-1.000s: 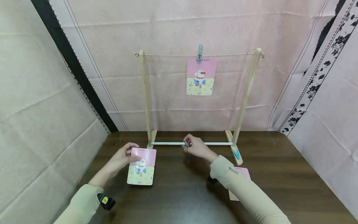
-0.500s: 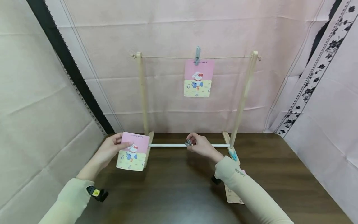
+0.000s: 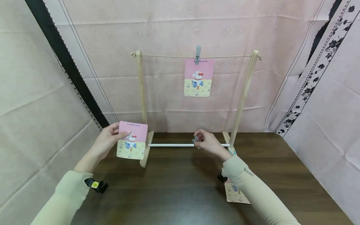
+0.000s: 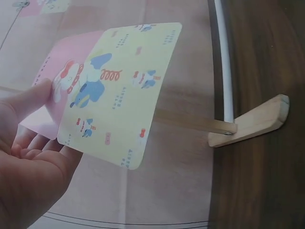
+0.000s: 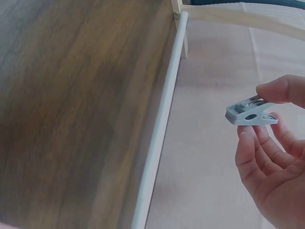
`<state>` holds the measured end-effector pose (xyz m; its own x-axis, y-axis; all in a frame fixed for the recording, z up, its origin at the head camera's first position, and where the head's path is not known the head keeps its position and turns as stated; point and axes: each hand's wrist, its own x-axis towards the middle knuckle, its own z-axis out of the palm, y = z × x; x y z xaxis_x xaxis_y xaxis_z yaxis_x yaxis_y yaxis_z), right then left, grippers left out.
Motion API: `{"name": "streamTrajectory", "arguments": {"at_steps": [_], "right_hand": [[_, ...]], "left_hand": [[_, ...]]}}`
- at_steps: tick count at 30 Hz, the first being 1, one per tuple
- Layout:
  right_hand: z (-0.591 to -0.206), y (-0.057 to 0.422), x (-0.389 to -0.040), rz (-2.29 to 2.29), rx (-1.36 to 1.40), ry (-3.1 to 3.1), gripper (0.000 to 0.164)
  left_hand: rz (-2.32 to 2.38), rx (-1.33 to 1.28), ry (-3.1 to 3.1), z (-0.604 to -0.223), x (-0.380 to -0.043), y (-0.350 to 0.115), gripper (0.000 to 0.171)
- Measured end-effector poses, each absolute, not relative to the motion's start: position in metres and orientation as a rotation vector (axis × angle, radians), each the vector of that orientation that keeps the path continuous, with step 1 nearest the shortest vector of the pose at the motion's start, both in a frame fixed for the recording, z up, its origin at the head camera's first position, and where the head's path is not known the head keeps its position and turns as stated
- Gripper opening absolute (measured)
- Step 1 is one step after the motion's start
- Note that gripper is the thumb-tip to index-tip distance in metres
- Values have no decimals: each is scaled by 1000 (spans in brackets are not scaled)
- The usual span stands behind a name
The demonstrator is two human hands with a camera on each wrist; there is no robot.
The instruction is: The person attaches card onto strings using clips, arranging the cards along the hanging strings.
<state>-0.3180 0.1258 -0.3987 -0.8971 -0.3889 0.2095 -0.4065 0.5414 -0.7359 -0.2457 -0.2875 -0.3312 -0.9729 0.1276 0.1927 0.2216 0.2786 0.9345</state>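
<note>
In the head view my left hand pinches a pink and yellow card with a cartoon figure, held up in front of the rack's left foot. The left wrist view shows the thumb on the card's pink half and the fingers behind it. My right hand holds a small grey clothespin between thumb and fingers, close over the white crossbar. A matching card hangs from the string, gripped by a grey-blue clothespin on its top edge.
The wooden rack has a left post and a right post. Another card lies on the brown table, partly hidden under my right sleeve. A blue clothespin lies on the right foot, mostly covered. Pale cloth hangs behind and at both sides.
My left hand has lifted the card up and to the left. My right hand has shifted slightly right and up with its clothespin. The hanging card has stayed on the string.
</note>
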Motion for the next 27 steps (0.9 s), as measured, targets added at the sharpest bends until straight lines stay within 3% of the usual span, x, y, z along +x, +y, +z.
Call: {"name": "streamTrajectory", "arguments": {"at_steps": [7,27], "right_hand": [[-392,141,-321,1326,699,-2698,32],[-369,175,-323,1335,568,-2689,36]], "left_hand": [[-1810,-320,-2400,-312,-250,-281,26],[-1813,-287,-2350,-273,-263,-253,32]]}}
